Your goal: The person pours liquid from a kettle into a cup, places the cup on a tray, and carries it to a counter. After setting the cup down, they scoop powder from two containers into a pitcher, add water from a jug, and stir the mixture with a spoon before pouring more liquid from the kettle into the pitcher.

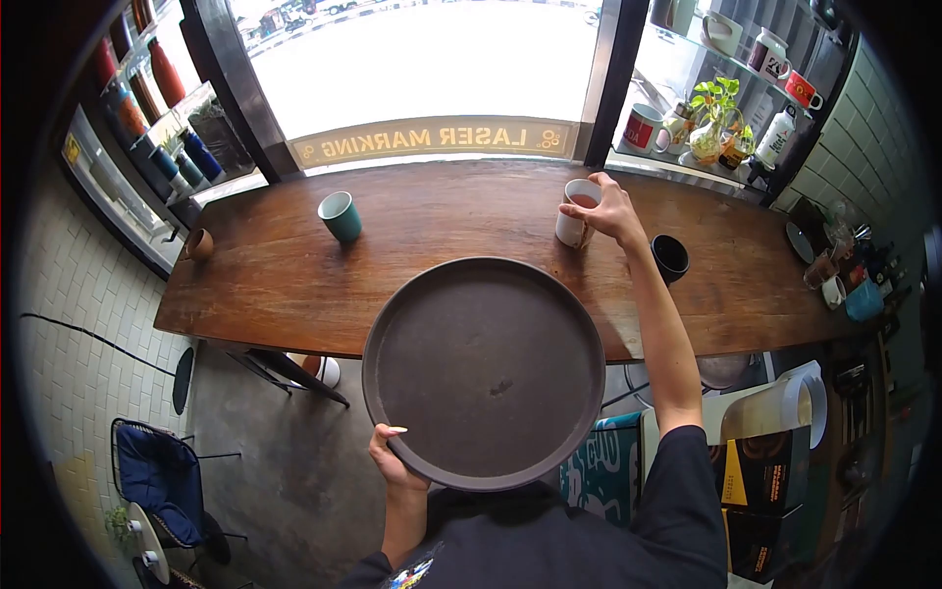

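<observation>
My left hand (395, 457) grips the near left rim of a round dark brown serving tray (481, 363), its thumb over the edge. Nothing stands on the tray, which is held in front of my body at the table's near edge. At the far side of the wooden table, my right hand (606, 211) has its fingers around the rim of a white mug (571, 232) with a reddish inside. Just right of that forearm is a black cup (670, 257). A teal cup (340, 217) with a pale inside stands upright to the left.
A small brown cup (200, 244) sits at the left end of the wooden table (265, 285). Glassware and bottles crowd the right end near a blue container (864, 300). Shelves with mugs and a potted plant (717, 118) flank the window. A blue chair (159, 481) stands lower left.
</observation>
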`<state>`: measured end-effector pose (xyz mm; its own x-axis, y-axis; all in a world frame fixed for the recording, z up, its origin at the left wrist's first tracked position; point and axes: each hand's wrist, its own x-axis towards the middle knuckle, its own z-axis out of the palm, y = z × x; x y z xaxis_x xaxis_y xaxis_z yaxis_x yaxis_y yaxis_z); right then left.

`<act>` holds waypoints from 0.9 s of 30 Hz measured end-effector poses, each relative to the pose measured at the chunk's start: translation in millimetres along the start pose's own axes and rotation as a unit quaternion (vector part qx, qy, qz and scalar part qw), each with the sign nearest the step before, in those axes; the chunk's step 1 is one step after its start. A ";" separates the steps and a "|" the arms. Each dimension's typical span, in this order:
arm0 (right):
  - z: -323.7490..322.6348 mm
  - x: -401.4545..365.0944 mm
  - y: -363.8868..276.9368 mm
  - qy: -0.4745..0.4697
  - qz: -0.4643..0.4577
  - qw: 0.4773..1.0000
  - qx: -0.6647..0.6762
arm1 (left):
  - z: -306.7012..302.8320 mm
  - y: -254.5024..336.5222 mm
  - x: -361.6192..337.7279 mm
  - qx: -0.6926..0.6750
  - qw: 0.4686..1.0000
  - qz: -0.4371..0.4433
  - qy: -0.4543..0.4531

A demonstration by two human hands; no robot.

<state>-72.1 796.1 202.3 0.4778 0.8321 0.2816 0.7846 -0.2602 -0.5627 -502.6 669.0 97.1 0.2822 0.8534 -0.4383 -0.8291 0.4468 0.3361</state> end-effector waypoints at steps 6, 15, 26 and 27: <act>-21.5 -64.0 4.8 0.074 0.066 0.988 0.116 | -0.7 0.5 -1.2 0.004 1.000 0.000 -0.022; 4.0 -135.9 33.1 0.077 0.204 0.912 0.347 | 1.8 1.0 0.6 0.040 0.998 0.006 -0.039; 7.9 -112.4 51.6 0.014 0.224 0.803 0.553 | 7.1 -1.2 -7.6 0.032 0.998 -0.009 -0.048; 7.8 -112.6 52.5 0.013 0.223 0.803 0.552 | 6.7 -1.3 -8.2 0.031 0.998 -0.009 -0.048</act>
<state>-87.8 692.6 135.0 0.6340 0.7619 -0.1321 -0.2888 0.0749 -0.9544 -500.6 663.2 105.9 0.3440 0.8660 -0.3630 -0.7933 0.4749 0.3811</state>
